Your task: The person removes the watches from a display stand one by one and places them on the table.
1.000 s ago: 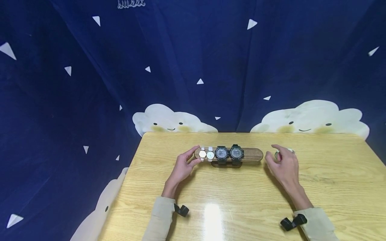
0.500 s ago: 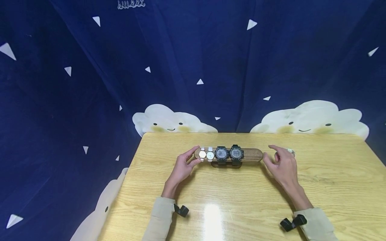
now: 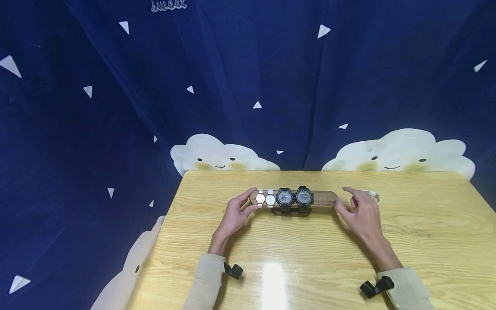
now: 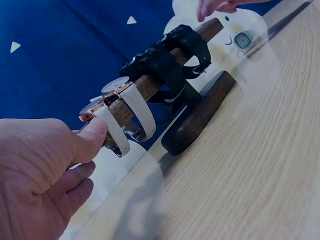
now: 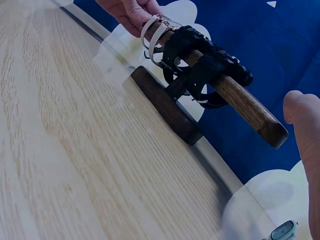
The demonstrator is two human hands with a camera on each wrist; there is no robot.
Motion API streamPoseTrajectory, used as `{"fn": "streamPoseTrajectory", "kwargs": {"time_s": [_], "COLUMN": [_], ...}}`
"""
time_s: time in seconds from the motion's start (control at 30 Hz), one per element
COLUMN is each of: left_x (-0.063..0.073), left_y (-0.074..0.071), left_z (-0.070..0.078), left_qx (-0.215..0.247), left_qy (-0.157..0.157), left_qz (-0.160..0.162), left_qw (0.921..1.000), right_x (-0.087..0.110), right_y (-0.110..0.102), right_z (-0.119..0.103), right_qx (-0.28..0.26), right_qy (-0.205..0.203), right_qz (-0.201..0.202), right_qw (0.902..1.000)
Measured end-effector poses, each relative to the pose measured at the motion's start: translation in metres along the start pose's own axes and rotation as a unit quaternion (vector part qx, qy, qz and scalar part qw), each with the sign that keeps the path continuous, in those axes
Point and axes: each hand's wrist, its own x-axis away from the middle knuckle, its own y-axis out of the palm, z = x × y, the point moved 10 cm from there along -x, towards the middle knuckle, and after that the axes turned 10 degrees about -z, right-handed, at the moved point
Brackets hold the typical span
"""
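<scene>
A dark wooden watch stand (image 3: 324, 199) bears two watches with white straps, the rose-gold-cased watch (image 3: 260, 198) outermost, and two bulky black watches (image 3: 285, 197). My left hand (image 3: 234, 214) grips the left end of its bar between thumb and index finger, the thumb (image 4: 95, 131) close against the outermost white strap. At the bar's other end, my right hand (image 3: 364, 217) has thumb and index finger spread, the thumb tip overlapping the end in the head view and a small gap showing in the right wrist view. A pale green watch (image 4: 243, 40), partly hidden behind the right hand in the head view, shows below its fingers.
The stand's base (image 5: 165, 107) rests on a light wood-grain table (image 3: 310, 258). A dark blue curtain (image 3: 248, 86) with white triangles and cloud faces hangs behind the table's back edge and at the left. Black wrist-camera mounts (image 3: 376, 287) sit at both sleeves.
My right hand has shifted left toward the stand's right end, and more of the pale watch's strap shows behind it. The left hand and the stand have stayed in place.
</scene>
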Motion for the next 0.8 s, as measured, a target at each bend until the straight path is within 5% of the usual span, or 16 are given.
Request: {"fn": "streamPoseTrajectory", "kwargs": {"time_s": [0.8], "left_x": [0.0], "left_y": [0.0], "left_z": [-0.002], "left_qx": [0.013], "left_qy": [-0.005], "left_qz": [0.001], "left_qw": [0.9999], "right_x": [0.0], "right_y": [0.009], "right_z": [-0.011], "right_qx": [-0.004], "right_qy": [-0.022], "right_qz": [-0.02], "right_qw": [0.9995]}}
